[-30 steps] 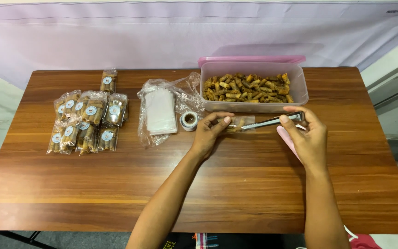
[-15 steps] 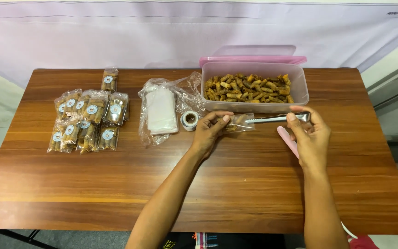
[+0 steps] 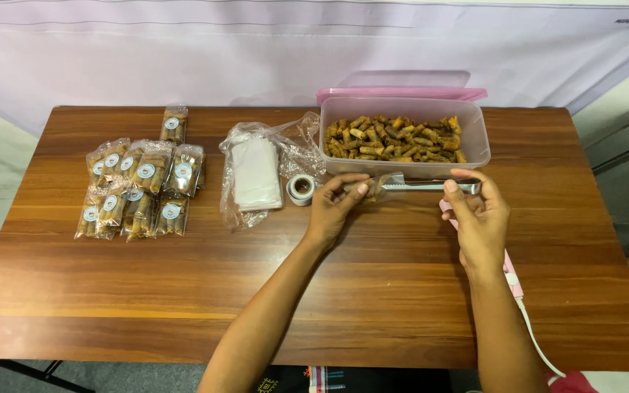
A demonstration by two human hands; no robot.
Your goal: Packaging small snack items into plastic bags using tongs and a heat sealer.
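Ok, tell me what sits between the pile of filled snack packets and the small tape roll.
In the head view, a crumpled clear bag of empty pouches lies between the filled packets and the tape roll.

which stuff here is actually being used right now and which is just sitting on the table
In use: left hand holding the small clear bag; right hand holding the metal tongs; tub of fried rolls.

Lying about: sealed snack packs, stack of empty bags, tape roll, pink tool.

left hand (image 3: 333,207) pinching, right hand (image 3: 478,218) gripping
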